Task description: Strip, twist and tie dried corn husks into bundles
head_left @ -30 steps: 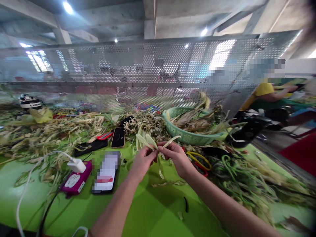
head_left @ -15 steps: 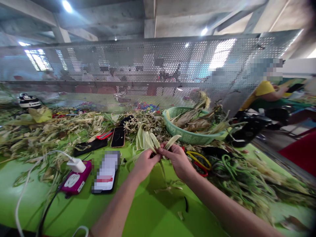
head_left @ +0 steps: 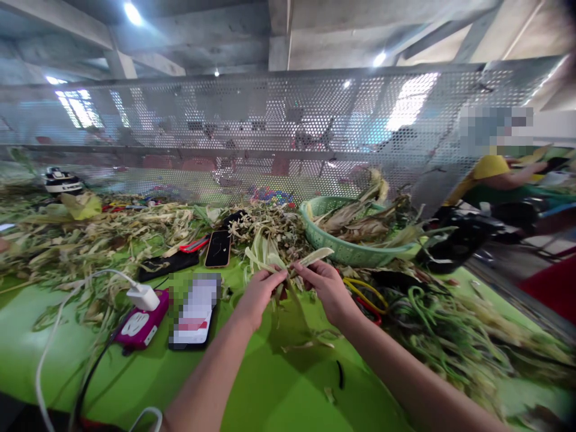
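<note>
Head view shows pale husk strips (head_left: 266, 247) pinched by the fingers of both left hand (head_left: 257, 294) and right hand (head_left: 328, 289), above the green desk (head_left: 270, 378). Most strips fan forward between the hands; one long strip (head_left: 318, 257) slants forward-right, nearer to right fingers.

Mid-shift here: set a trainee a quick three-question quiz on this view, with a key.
1. What are the left hand and right hand pinching between their fingers?
2. True or false: the white charger sits on the magenta box.
3. Fill in: the green basket stands to the ___ of the lit-screen phone.

Key:
1. Pale leaf strips.
2. True.
3. Right.
</note>
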Motion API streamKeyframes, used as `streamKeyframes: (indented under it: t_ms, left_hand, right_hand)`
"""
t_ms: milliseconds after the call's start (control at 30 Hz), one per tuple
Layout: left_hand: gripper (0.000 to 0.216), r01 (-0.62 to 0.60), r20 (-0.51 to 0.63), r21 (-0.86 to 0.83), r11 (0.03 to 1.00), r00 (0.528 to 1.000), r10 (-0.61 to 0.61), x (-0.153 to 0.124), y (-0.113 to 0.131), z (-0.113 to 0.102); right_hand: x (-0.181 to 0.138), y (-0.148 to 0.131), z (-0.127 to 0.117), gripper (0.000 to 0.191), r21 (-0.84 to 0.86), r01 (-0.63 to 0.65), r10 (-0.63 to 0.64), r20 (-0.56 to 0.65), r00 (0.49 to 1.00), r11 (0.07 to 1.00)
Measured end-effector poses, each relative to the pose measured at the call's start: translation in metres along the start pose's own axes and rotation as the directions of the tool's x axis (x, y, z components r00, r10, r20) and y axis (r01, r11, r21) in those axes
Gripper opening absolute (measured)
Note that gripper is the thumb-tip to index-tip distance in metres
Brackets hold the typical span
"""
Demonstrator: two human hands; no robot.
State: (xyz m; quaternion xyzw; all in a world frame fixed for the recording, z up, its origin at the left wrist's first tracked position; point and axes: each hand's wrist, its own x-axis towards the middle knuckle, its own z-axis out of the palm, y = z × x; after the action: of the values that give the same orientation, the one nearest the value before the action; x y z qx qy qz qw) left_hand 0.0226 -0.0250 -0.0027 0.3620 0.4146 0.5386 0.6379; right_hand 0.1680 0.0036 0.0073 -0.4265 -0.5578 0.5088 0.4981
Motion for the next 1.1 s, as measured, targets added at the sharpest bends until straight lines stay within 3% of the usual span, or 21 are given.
streamKeyframes:
  t_ms: [533, 700, 900, 1100]
  left_hand:
    - [0.022, -0.169, 0.061, 0.242, 0.955, 0.985, 0.159, 0.013, -0.010, -0.010]
    - [0.020, -0.202, -0.020, 0.187, 0.961, 0.978, 0.209, 0.011, -0.008, -0.009]
    - [0.026, -0.221, -0.130, 0.104, 0.970, 0.964, 0.233, 0.004, -0.002, 0.001]
    - [0.025, -0.205, -0.123, 0.062, 0.977, 0.970, 0.211, -0.008, -0.008, 0.004]
  right_hand:
    - [0.006, 0.002, -0.002, 0.040, -0.178, 0.101, -0.120, -0.095, 0.988, 0.979]
    - [0.009, -0.001, 0.000, 0.041, -0.171, 0.035, -0.036, 0.000, 0.999, 0.985]
    - [-0.020, -0.007, 0.005, 0.039, -0.147, -0.053, 0.079, 0.179, 0.981, 0.988]
    - [-0.036, 0.006, -0.002, 0.036, -0.124, 0.022, -0.006, 0.129, 0.992, 0.992]
